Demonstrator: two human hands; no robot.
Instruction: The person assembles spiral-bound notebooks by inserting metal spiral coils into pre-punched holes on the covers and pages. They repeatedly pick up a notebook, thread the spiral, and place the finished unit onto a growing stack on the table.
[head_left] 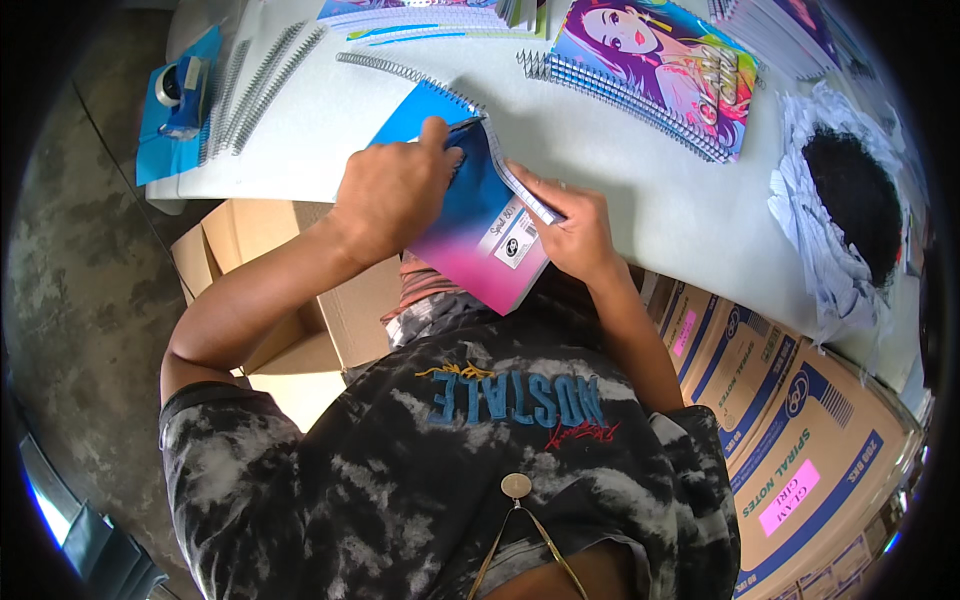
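The notebook (455, 245), with a blue-to-pink cover, is suspended between both hands at the near edge of the table (700, 205). The right hand (575, 220) pinches the bent page block between thumb and fingers; the left hand (400, 190) is curled narrow at the cover's upper part, and whether it grips the cover or a small item cannot be told. A metal coil (400, 68) runs along the top edge and extends beyond it to the left. Possible faults: uneven tension between the hands may tear the punched margin; excess bending of the block may crease the pages; a snag on the projecting coil may deform its turns. Should the right pinch loosen, the sheets could fan out of alignment. On the white surface, loose coils (280, 91) lie beside a blue tape dispenser (185, 105) at left; illustrated notebooks (640, 60) lie at right, near crumpled white wrapping (800, 190). An open carton (350, 320) stands below the table, with printed cartons (800, 470) at right and grey floor (90, 250) at left.
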